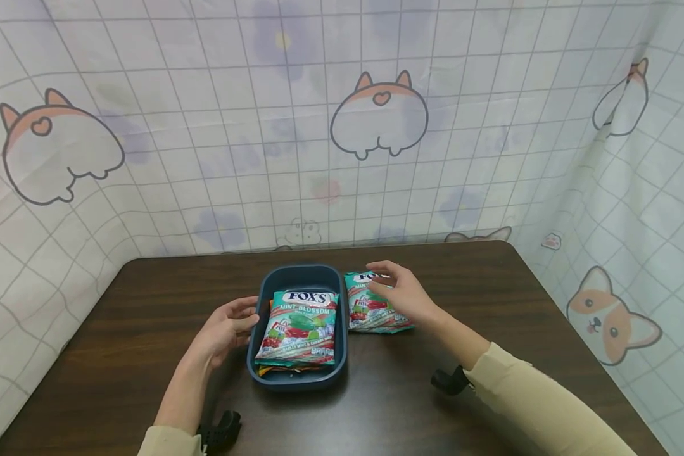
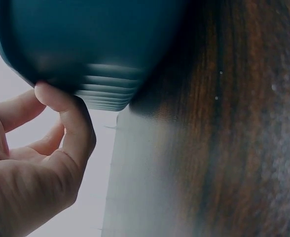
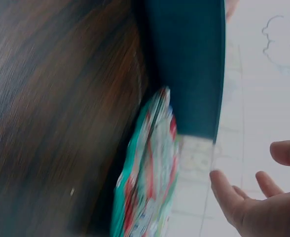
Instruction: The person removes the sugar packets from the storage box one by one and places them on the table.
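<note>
A dark blue plastic bin (image 1: 342, 354) stands on the table, with a green-and-red bag of Fox's candy (image 1: 299, 329) lying in it. Orange packaging (image 1: 265, 370) peeks out beneath that bag. My left hand (image 1: 223, 330) touches the bin's left side, its thumb and fingertips at the rim. Seen from the left wrist, the bin (image 2: 86, 39) has a ribbed corner beside the thumb. A second Fox's candy bag (image 1: 370, 316) lies right of the bin. Over this bag hovers my right hand (image 1: 405, 294), fingers spread and holding nothing; the right wrist view shows a gap between them.
The dark brown wooden table (image 1: 148, 329) extends on both sides of the bin. Behind it hangs a white grid-patterned curtain (image 1: 234, 126) with cartoon dogs, which also covers the sides. Each wrist wears a black camera mount, the left one (image 1: 221, 432) and the right one (image 1: 450, 381).
</note>
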Tool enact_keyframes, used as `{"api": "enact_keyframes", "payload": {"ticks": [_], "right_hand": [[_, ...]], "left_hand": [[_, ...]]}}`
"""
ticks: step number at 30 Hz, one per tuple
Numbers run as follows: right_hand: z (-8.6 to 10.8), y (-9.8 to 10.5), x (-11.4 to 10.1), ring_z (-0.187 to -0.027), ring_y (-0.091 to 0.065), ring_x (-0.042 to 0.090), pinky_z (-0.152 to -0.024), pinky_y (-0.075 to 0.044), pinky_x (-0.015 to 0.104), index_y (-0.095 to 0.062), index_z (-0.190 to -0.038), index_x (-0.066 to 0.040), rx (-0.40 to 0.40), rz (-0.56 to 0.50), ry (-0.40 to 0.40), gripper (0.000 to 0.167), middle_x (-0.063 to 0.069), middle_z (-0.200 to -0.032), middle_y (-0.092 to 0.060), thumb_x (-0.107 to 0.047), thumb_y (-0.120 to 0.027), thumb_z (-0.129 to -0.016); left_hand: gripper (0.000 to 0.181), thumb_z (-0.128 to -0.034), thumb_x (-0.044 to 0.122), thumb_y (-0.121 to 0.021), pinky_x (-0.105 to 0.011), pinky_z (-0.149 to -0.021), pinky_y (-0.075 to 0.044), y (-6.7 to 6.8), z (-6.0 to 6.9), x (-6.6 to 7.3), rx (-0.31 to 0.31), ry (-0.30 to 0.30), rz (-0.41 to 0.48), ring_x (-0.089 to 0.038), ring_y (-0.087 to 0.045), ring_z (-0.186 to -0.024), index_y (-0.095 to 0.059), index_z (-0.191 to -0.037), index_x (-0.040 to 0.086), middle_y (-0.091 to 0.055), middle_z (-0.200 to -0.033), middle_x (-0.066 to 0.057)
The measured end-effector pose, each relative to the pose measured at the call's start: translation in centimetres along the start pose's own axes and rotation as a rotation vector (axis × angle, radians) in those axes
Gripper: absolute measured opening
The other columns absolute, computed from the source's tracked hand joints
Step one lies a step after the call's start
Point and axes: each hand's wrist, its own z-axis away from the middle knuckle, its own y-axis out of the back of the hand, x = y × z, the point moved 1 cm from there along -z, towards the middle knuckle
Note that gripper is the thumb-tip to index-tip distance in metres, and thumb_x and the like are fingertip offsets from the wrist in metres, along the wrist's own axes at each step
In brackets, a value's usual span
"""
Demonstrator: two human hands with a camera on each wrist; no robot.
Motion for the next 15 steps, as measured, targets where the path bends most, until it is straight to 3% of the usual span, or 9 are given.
{"api": "enact_keyframes", "payload": {"ticks": [8, 15], "right_hand": [[0.1, -2.2, -1.1, -0.131, -0.056, 0.034, -0.101, -0.049, 0.05, -0.05, -0.146, -0.005, -0.112, -0.191, -0.031, 0.046, 0.021, -0.15, -0.046, -0.013, -0.063, -0.104], [0.2, -3.5, -1.9, -0.129, -0.057, 0.033, -0.102, -0.048, 0.052, -0.05, -0.147, -0.005, -0.157, -0.198, -0.043, 0.046, 0.022, -0.151, -0.045, -0.015, -0.063, -0.104]], "left_hand": [[0.052, -0.1054, 0.011, -0.057, -0.036, -0.086, -0.055, 0.1, 0.1, 0.1, 0.004, 0.005, -0.008, -0.027, -0.058, -0.106, -0.04, -0.153, 0.001, -0.048, -0.14, -0.023], [0.051, -0.1055, 0.01, -0.057, -0.036, -0.087, -0.055, 0.0, 0.1, 0.0, 0.005, 0.007, -0.002, -0.027, -0.06, -0.106, -0.04, -0.153, 0.001, -0.049, -0.14, -0.022]]}}
